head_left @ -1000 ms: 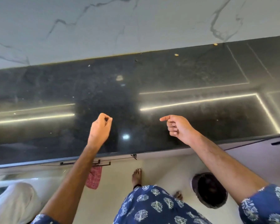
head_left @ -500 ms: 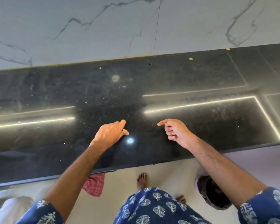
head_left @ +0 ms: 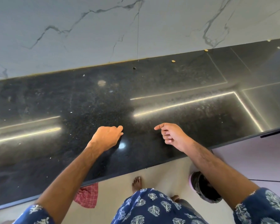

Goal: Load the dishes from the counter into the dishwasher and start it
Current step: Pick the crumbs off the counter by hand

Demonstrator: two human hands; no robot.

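Head view: both empty hands [head_left: 141, 137] over black counter [head_left: 55, 101].

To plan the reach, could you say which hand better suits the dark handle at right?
Likely right: the right hand is nearer the dark handle than the left hand.
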